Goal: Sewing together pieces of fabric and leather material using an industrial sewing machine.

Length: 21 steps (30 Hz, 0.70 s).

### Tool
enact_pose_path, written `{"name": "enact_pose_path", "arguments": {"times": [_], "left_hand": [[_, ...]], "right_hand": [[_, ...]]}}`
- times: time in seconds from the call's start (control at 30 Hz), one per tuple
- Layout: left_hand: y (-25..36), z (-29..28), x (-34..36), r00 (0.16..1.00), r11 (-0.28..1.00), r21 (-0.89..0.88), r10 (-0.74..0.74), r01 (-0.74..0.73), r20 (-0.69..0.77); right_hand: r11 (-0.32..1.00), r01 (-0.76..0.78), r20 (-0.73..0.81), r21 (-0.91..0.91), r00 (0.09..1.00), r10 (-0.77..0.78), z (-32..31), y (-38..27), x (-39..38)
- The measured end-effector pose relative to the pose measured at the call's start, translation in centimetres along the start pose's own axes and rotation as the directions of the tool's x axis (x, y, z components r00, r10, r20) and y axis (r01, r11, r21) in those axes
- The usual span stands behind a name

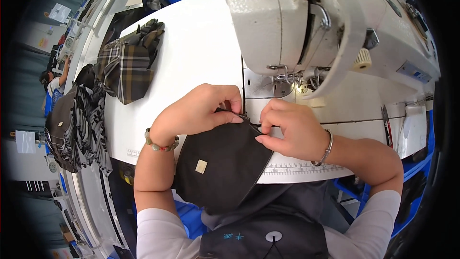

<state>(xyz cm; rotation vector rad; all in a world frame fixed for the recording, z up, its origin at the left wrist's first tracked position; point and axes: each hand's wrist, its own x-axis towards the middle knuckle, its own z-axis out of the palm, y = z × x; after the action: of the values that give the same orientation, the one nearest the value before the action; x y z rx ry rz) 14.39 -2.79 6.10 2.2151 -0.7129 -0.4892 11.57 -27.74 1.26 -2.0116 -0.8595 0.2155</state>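
A black fabric piece (223, 163) with a small cream label lies at the table's front edge and hangs over it toward my lap. My left hand (206, 108) pinches its upper edge between thumb and fingers. Just to the right, my right hand (287, 129) pinches the same piece along its right edge. Both hands are close together, in front of the needle area of a white sewing machine (282, 24). The presser foot (299, 86) stands beyond my fingers, apart from the cloth.
Plaid fabric pieces (127, 64) lie bunched at the table's left. A stack of dark cloth pieces (72, 124) hangs beyond the left edge. Dark snips (387, 124) rest on the right. A ruler strip (302, 168) runs along the front edge. Another person (55, 82) sits far left.
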Motion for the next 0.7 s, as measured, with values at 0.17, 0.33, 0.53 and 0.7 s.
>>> {"name": "enact_pose_path", "arguments": {"times": [0.17,0.33,0.53,0.7], "left_hand": [[0.8,0.5,-0.2,0.999,0.989,-0.147,0.03,-0.024,0.038],[0.9,0.5,0.4,0.976,0.99,-0.137,-0.004,0.034,0.216],[0.5,0.9,0.7,0.973,0.969,-0.239,0.0,0.057,0.231],[0.6,1.2,0.8,0.967,0.972,-0.205,-0.061,0.114,0.248]], "right_hand": [[0.97,-0.136,0.085,0.204,0.989,0.121,-0.1,-0.3,0.1],[0.962,-0.145,0.107,0.23,0.987,0.123,-0.3,-0.3,0.1],[0.948,-0.14,0.058,0.286,0.99,0.129,-0.5,-0.9,0.4],[0.986,-0.059,0.078,0.157,0.996,0.048,0.1,0.0,0.1]]}}
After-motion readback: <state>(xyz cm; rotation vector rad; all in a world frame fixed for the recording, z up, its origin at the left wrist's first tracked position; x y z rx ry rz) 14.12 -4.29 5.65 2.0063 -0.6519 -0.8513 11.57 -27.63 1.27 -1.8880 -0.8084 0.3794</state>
